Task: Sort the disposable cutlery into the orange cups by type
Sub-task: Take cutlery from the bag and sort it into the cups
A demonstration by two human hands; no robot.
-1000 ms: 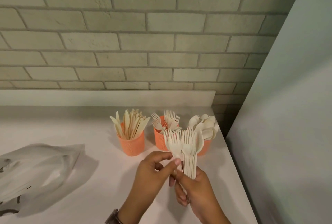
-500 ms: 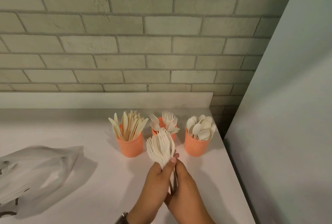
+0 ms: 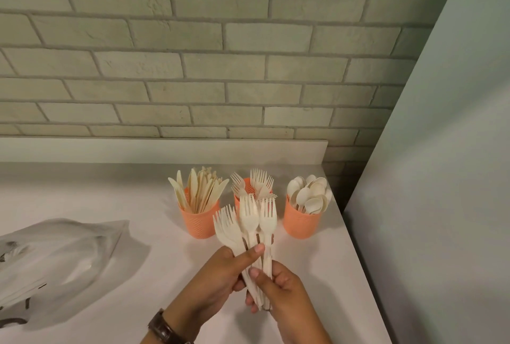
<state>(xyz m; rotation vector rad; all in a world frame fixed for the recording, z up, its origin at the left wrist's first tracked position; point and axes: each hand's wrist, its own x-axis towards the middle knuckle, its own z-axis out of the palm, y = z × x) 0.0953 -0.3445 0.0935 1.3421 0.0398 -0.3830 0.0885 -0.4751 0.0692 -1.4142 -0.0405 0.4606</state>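
Observation:
Three orange cups stand in a row near the back of the white counter. The left cup [image 3: 201,221] holds knives, the middle cup [image 3: 238,202] forks, the right cup [image 3: 300,222] spoons. In front of the middle cup both my hands hold one bunch of pale forks [image 3: 249,222], tines up and fanned. My left hand [image 3: 220,274] wraps the handles from the left with its thumb across them. My right hand [image 3: 281,285] grips the lower handles from the right.
A crumpled clear plastic bag [image 3: 52,258] lies at the left of the counter [image 3: 154,274]. A brick wall rises behind a low ledge [image 3: 165,149]. A grey panel [image 3: 441,178] stands close along the counter's right edge.
The bunch of forks has spread from a tight cluster into a fan. My hands have shifted slightly right with it, and the view has tilted down a little.

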